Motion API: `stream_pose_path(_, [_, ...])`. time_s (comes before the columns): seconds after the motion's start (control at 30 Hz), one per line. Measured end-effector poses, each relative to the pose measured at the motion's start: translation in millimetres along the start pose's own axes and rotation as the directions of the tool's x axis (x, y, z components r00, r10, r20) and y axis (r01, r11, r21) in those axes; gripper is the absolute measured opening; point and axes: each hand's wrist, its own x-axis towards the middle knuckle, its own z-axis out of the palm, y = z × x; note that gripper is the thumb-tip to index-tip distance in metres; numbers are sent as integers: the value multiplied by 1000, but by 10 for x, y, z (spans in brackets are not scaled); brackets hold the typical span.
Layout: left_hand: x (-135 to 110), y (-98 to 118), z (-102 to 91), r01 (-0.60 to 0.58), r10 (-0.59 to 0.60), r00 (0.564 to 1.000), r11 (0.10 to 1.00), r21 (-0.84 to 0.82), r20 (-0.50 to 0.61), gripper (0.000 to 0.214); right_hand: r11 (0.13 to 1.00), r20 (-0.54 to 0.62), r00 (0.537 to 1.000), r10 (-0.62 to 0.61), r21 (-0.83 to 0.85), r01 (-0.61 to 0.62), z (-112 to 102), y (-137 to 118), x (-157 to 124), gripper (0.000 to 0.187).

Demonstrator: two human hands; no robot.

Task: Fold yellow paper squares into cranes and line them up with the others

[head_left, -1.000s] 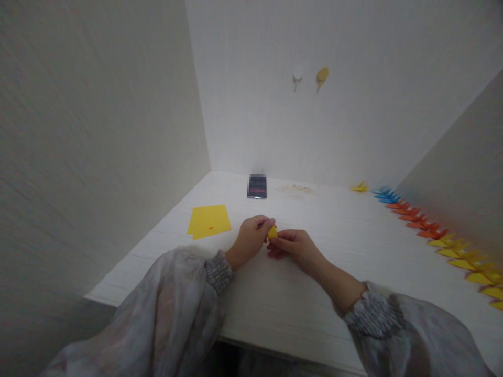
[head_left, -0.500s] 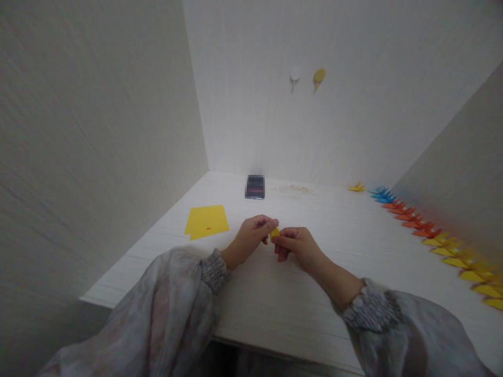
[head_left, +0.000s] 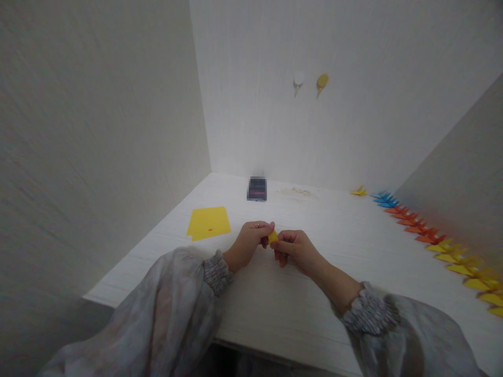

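A small piece of folded yellow paper is pinched between my two hands, above the middle of the white table. My left hand, with a ring on one finger, grips its upper left side between thumb and fingers. From the right, my right hand holds its lower end with the thumb and fingertips closed. Much of the folded paper is covered by the fingers, so its exact shape cannot be made out. To the left of my hands, yellow paper sheets lie flat, slightly offset, with a small orange mark on top.
A dark, blurred rectangular object lies near the back wall. Folded paper cranes in blue, orange and yellow line the right side, with a single yellow crane at the back. Two hooks, white and yellow, are on the wall.
Both hands keep hold of the folded yellow paper, and more of it shows between the fingers now. The whole view has shifted slightly.
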Motion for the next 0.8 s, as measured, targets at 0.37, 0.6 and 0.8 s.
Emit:
stream_pose_path(0.37, [53,17,-35,-36,19,988,993,-111,-150,33,987,-191,976,-108,-136,82,-15,37,-55,20])
stream_pose_path(0.6, [44,-65,37,-71,71,997,997,12,31,30,774,-342,871,-353,-630,67,-20,53,-27,27])
stream_pose_path(0.8, [51,-85,10,-104,104,995,991,80,-2,29,476,-204,843,-497,-877,68,0,57,-40,18])
